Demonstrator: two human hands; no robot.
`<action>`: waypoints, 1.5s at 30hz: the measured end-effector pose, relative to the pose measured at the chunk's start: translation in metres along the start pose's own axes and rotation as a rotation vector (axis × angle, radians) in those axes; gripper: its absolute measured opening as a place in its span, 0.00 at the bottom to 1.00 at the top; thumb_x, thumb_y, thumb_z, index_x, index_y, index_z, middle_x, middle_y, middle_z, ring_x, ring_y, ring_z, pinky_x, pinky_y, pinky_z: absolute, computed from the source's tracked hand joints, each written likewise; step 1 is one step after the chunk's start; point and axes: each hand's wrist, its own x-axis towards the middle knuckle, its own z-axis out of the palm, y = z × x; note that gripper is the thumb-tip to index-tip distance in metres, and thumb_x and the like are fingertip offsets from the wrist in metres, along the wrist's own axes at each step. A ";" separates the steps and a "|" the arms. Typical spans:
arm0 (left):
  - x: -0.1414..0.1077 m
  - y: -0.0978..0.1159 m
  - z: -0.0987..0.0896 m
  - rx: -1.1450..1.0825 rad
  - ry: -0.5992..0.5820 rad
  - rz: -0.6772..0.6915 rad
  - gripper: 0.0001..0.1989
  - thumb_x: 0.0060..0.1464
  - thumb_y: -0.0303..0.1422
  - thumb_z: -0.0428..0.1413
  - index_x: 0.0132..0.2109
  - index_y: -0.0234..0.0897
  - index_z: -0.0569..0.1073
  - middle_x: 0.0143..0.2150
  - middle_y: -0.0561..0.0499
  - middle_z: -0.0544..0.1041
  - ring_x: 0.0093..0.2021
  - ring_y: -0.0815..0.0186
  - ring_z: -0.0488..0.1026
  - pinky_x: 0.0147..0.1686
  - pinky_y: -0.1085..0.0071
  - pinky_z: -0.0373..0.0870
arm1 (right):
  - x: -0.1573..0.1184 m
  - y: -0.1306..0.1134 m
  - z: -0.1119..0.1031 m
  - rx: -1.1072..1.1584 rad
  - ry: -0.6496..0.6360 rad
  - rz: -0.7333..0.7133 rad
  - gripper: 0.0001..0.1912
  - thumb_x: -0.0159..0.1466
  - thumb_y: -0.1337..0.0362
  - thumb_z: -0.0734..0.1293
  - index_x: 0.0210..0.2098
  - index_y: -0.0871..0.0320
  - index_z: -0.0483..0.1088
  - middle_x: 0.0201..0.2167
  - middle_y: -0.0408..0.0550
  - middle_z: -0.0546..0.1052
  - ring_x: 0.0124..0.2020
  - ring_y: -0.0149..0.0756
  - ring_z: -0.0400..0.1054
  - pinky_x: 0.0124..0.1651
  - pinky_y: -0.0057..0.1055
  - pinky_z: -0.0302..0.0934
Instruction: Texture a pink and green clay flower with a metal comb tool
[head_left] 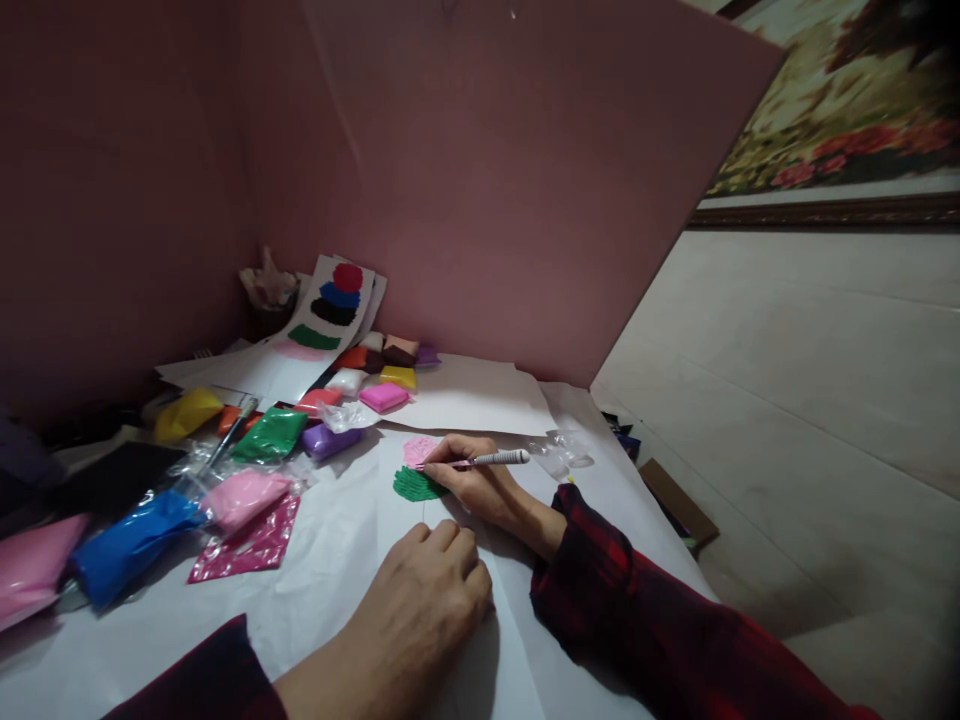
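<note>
My right hand [469, 480] pinches a slim pen-like tool [502, 459] with a grey-and-white striped end. Its tip meets the paper at the border between a textured light pink patch [418, 450] and a green patch [416, 486]. Both patches lie on a white sheet [397, 522]. Closer to me, my left hand [424, 590] rests on the paper with its fingers curled into a loose fist. Its fingertips are tucked out of sight, and no object shows in it.
Colourful clay packets, including green [271, 435], blue [135, 545] and pink [246, 498], crowd the left side. A paper with coloured patches [322, 320] leans at the back. Crumpled clear plastic [561, 455] lies right of my right hand. A pink wall [450, 200] stands behind.
</note>
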 end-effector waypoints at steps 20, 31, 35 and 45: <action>0.001 0.001 0.000 0.006 -0.027 -0.008 0.05 0.58 0.29 0.59 0.33 0.37 0.74 0.33 0.52 0.76 0.33 0.62 0.70 0.29 0.66 0.58 | 0.008 0.009 0.007 0.007 -0.041 -0.024 0.06 0.59 0.64 0.69 0.27 0.60 0.74 0.28 0.46 0.77 0.30 0.33 0.69 0.34 0.29 0.65; 0.000 0.002 -0.002 0.018 0.020 -0.005 0.06 0.56 0.28 0.61 0.31 0.37 0.73 0.33 0.53 0.76 0.32 0.62 0.70 0.28 0.66 0.57 | 0.007 0.003 0.004 -0.031 -0.010 -0.026 0.05 0.57 0.67 0.67 0.24 0.59 0.72 0.24 0.43 0.74 0.27 0.30 0.64 0.30 0.27 0.61; 0.001 0.002 -0.003 0.007 -0.015 -0.002 0.05 0.56 0.28 0.61 0.32 0.36 0.73 0.33 0.52 0.77 0.33 0.62 0.70 0.28 0.66 0.58 | 0.007 0.002 0.006 -0.063 0.002 -0.002 0.04 0.56 0.68 0.67 0.25 0.59 0.73 0.24 0.42 0.74 0.27 0.30 0.65 0.31 0.26 0.60; 0.001 0.002 0.000 0.010 0.014 -0.005 0.06 0.56 0.28 0.61 0.31 0.37 0.73 0.32 0.53 0.76 0.32 0.61 0.71 0.28 0.65 0.58 | 0.008 0.003 0.010 -0.018 -0.020 0.006 0.05 0.56 0.66 0.66 0.24 0.59 0.72 0.26 0.45 0.75 0.28 0.32 0.66 0.33 0.27 0.64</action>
